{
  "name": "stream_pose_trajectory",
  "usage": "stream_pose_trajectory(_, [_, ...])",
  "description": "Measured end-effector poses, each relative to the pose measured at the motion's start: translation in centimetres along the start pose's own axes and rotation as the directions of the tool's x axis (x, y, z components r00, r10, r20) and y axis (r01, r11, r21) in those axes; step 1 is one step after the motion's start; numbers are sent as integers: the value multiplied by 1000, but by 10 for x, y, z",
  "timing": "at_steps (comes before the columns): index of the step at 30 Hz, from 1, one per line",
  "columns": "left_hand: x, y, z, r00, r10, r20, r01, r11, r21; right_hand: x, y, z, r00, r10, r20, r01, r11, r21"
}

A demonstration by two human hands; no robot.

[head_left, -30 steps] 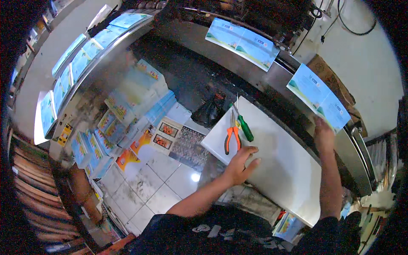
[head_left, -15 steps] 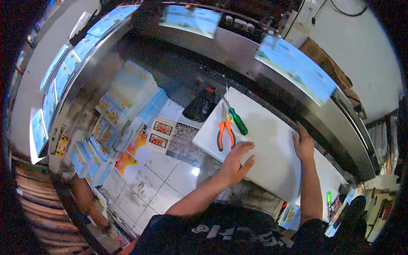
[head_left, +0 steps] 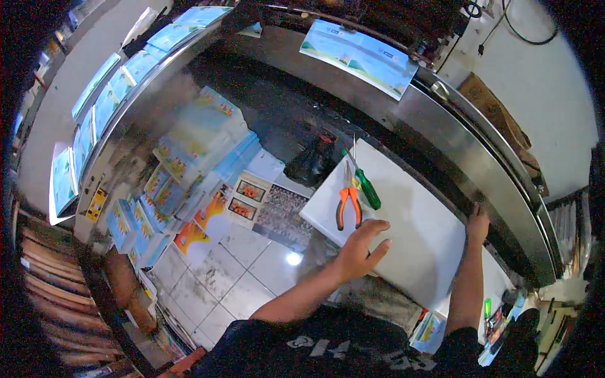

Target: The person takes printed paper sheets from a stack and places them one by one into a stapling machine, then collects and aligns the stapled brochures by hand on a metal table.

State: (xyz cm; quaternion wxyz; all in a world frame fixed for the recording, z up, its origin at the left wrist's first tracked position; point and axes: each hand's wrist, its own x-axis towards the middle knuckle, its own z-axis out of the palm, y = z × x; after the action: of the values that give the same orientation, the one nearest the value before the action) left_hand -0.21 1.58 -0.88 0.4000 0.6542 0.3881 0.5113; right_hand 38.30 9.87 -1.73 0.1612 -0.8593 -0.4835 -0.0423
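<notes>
A thick white block, like a stack of paper (head_left: 416, 246), lies in front of me. Pliers with orange-and-black handles (head_left: 349, 205) and a green-handled screwdriver (head_left: 368, 190) rest side by side on its far left part. My left hand (head_left: 361, 253) is at the block's near left edge, just below the pliers, fingers stretched out and thumb apart, holding nothing. Reaching further, my right hand (head_left: 478, 225) is at the block's far right edge, against the dark strip below the metal rail. Its fingers point away from me and show only in part; I see nothing held.
A curved metal rail (head_left: 441, 135) runs behind the block, with a blue printed sheet (head_left: 362, 57) hanging on it. Stacks of printed booklets (head_left: 170, 189) stand at left on the tiled floor (head_left: 233, 283). A black plastic bag (head_left: 309, 160) lies beyond the block's left corner.
My right hand has moved from the top of the white block outward to its far right edge by the rail. My left hand stays near the pliers. The whole view has shifted slightly.
</notes>
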Motion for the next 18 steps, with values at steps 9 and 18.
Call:
stream_pose_trajectory(9, [-1,-7,-10,997,28,73,-31,999,44,-11,-27,-10,1000,23,-17,-21,996,87])
stream_pose_trajectory(18, [6,-4,-9,995,28,99,-26,999,-20,9,10,13,992,-73,-101,86,988,130])
